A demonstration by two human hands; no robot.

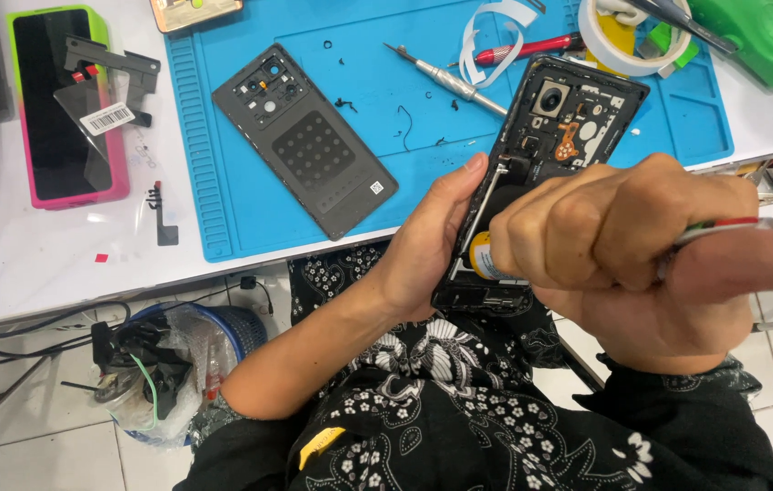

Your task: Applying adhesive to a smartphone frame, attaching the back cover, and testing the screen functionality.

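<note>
Head view shows an opened phone (545, 136) with its back taken off. It is black, and its inside parts show: a round camera eye near the top, small metal bits, an orange patch and a yellow and blue spot lower down. The phone is tilted, its top end over the edge of the blue mat (223, 182) and its bottom end out past the worktop (41, 255), above the person's lap.

The left hand (427, 241) wraps around the phone's left side from below, fingers closed on it, with the thumb lying along the edge. The right hand (623, 250) is curled into a tight fist around a thin tool (723, 227) with a red and green band. This hand covers the middle of the phone, so where the tool tip sits cannot be told.

On the mat lies the grey back cover (304, 141), inside face up, with camera holes and a dotted patch. Near it lie a silver screwdriver (445, 80) and a red one (532, 47). A roll of white tape (623, 41) sits at the mat's far end. Another phone in a pink and green case (64, 105) rests on the worktop to the left.
</note>
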